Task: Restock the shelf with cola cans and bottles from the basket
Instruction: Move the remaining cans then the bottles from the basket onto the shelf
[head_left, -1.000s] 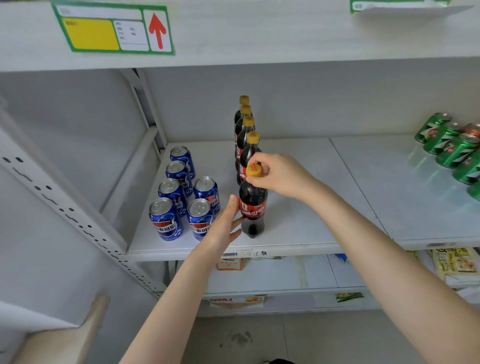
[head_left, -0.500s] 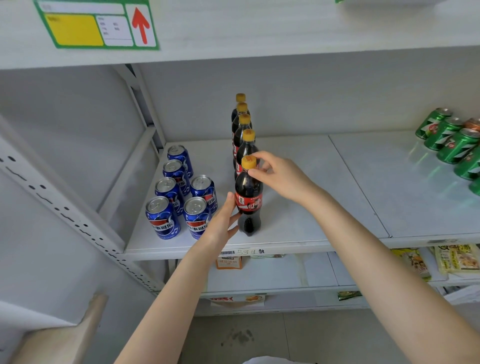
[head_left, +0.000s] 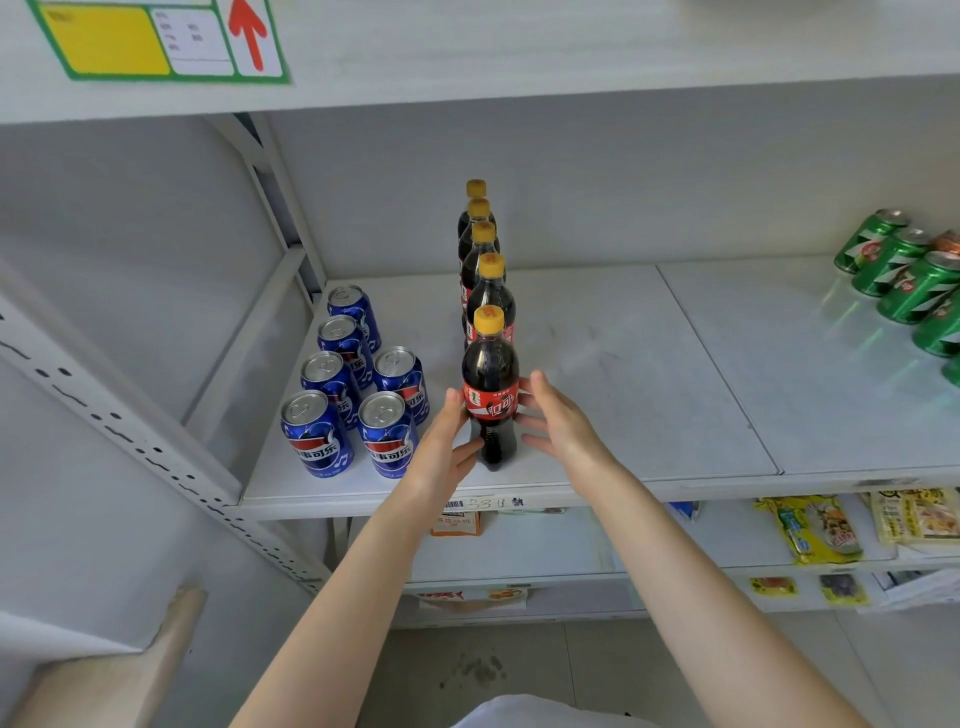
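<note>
Front cola bottle (head_left: 490, 382) is standing upright near the shelf (head_left: 623, 364) front edge, between both hands. Left hand (head_left: 445, 448) and right hand (head_left: 562, 422) are flanking it, straightish fingers touching its sides.

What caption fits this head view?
Restocking: left hand and right hand touch the front cola bottle on the shelf, beside six blue cans.
</note>
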